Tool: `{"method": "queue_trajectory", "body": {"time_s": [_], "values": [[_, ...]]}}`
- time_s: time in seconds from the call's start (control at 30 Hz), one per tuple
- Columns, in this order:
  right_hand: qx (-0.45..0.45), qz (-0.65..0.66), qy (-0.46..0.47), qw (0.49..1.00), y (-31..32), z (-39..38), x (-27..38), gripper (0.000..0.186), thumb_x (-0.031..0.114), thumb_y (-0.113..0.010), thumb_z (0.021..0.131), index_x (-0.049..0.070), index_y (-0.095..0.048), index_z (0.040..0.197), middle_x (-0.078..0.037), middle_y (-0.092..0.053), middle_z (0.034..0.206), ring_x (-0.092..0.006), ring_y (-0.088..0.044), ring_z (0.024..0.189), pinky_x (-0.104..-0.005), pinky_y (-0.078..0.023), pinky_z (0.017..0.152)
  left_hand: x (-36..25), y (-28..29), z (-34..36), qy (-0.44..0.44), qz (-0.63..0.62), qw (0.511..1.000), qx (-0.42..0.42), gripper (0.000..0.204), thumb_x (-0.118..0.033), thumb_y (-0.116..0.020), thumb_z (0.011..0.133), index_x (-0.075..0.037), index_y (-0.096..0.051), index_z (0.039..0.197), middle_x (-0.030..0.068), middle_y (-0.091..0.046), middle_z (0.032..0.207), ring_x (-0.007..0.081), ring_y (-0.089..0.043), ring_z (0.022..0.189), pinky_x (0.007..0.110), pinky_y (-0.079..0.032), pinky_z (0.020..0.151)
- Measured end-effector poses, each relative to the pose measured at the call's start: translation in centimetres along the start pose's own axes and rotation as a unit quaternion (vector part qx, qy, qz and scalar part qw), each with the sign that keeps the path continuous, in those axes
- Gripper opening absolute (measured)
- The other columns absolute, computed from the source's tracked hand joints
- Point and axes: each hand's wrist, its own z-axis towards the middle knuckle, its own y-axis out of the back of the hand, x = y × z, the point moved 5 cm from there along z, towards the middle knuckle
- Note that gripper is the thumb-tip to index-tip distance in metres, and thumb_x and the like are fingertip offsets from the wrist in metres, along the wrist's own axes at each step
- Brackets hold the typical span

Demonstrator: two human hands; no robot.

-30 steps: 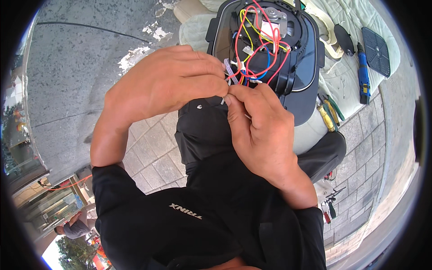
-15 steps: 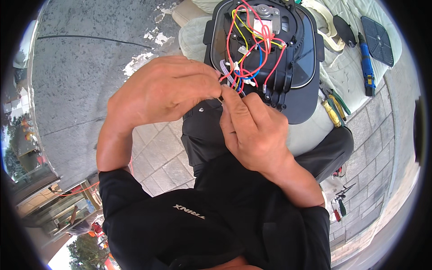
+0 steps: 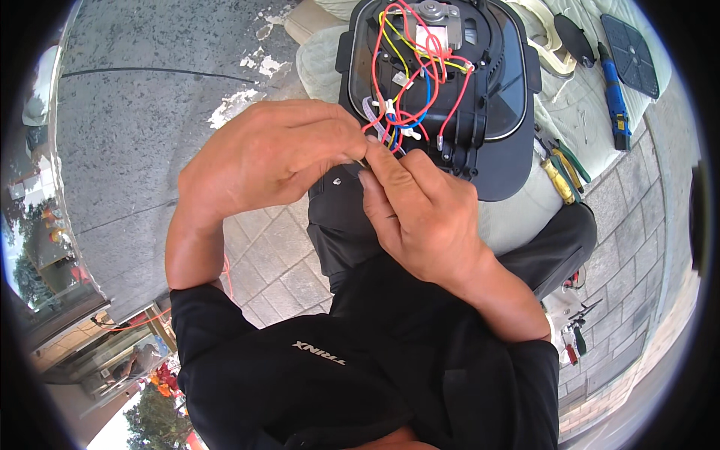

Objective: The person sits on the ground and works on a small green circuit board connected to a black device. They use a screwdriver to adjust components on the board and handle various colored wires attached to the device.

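My left hand [image 3: 281,154] is closed in a pinch, its fingertips on a red wire that runs down from the appliance. Against those fingertips rests the index finger of my right hand [image 3: 424,210], whose thumb curls just below. A small dark end shows between the hands, but the fingers cover most of it. Just beyond lies an opened black appliance housing [image 3: 457,120] with a motor-like metal unit [image 3: 431,19]. Loose red, yellow and blue wires [image 3: 427,90] loop over it, some with white connectors [image 3: 410,133].
The housing lies on a pale quilted cushion [image 3: 517,225]. To its right are a blue-and-black power screwdriver [image 3: 616,101], pliers and other hand tools [image 3: 559,180], a black disc [image 3: 575,41] and a black rectangular panel [image 3: 630,56]. More tools [image 3: 574,341] lie lower on the paved floor.
My right thumb has drawn a little away from the left fingertips. Both hands otherwise stay at the wire; the view has shifted slightly.
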Motion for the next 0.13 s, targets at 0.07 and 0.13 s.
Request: {"method": "queue_trajectory", "body": {"time_s": [0.07, 0.13], "values": [[0.001, 0.014, -0.016, 1.0, 0.06, 0.09, -0.05, 0.04, 0.011, -0.08, 0.084, -0.003, -0.07, 0.12, -0.005, -0.053, 0.075, -0.0199, -0.06, 0.057, -0.0336, -0.05, 0.048, 0.06, -0.1, -0.04, 0.005, -0.006, 1.0, -0.003, 0.02, 0.0, -0.077, 0.083, -0.006, -0.073, 0.102, 0.0107, -0.074, 0.1, 0.0301, -0.073, 0.084, 0.035, -0.059, 0.069], [0.0, 0.02, -0.025, 0.999, 0.09, 0.11, -0.1, 0.039, 0.013, -0.081, 0.085, -0.002, -0.07, 0.12, -0.005, -0.053, 0.075, -0.0203, -0.06, 0.057, -0.0336, -0.05, 0.048, 0.07, -0.12, -0.04, 0.01, -0.005, 1.0, -0.003, 0.021, 0.0, -0.077, 0.083, -0.006, -0.073, 0.103, 0.0109, -0.074, 0.1, 0.0306, -0.074, 0.086, 0.035, -0.059, 0.07]]}}
